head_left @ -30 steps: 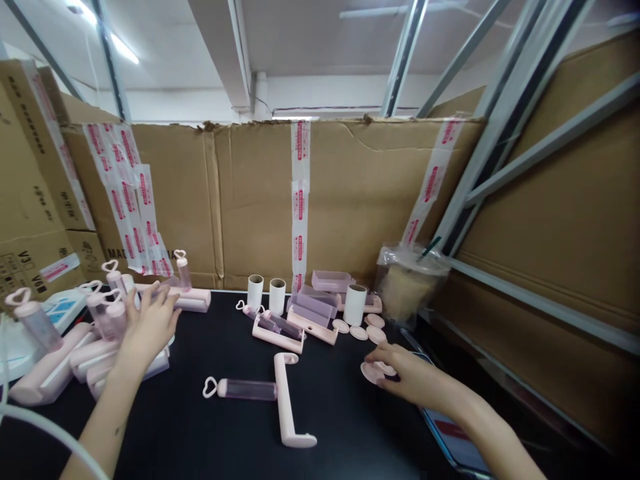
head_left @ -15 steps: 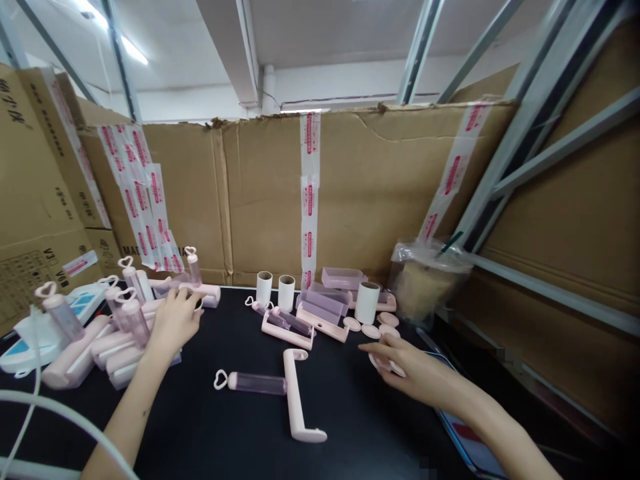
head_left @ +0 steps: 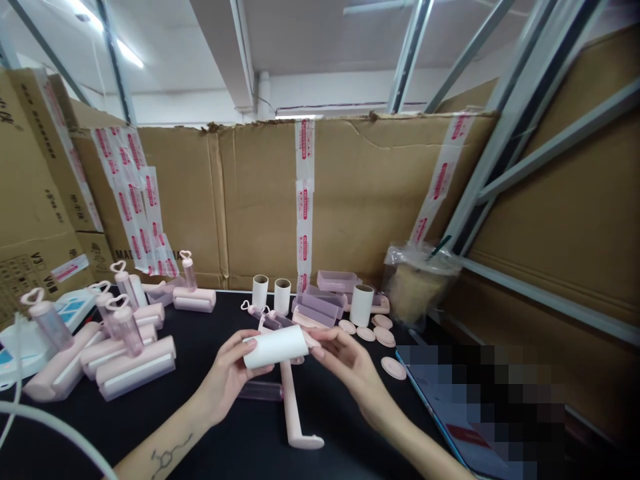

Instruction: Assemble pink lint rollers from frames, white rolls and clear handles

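Observation:
My left hand is closed around a white paper roll, which lies nearly level above the middle of the table. At the roll's right end my right hand pinches a pale pink round cap; most of it is hidden by the fingers. I cannot tell whether the cap sits inside the roll. Beneath the hands lie a pink bracket-shaped roller holder and a clear purple handle tube, partly covered by my left hand. Loose pink caps lie right of my right hand.
Several pink rollers with heart-topped handles cluster at the left, beside a white cable. White rolls and purple covers stand along the cardboard wall. At right are a bagged drink cup and a phone.
My left hand has come from the left pile to the middle and now holds a white roll. My right hand has moved left from the loose caps with one cap in its fingers.

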The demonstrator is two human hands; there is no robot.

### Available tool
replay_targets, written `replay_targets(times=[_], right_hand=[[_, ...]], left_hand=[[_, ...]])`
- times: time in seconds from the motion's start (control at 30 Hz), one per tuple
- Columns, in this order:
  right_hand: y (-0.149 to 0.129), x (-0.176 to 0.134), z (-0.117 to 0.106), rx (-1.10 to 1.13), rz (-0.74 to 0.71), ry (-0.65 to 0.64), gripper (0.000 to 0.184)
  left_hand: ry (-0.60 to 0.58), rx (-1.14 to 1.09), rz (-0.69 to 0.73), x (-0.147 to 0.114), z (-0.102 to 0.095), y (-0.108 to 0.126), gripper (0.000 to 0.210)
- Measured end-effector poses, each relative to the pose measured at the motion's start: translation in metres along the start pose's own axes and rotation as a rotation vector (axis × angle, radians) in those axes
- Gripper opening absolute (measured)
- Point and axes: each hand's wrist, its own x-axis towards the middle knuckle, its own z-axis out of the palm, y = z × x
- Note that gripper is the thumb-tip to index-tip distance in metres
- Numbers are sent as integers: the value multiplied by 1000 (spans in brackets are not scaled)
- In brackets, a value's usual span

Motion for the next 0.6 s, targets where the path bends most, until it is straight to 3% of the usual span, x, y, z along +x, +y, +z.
replay_targets(times=[0.3,0.6], right_hand=[[15,-11,5,47,10,52,22],[34,-15,7,-332,-185,56,23]], left_hand=[[-66,-59,-9,-1,1,-4,20],[-52,-88,-1,-4,3,-12,16]])
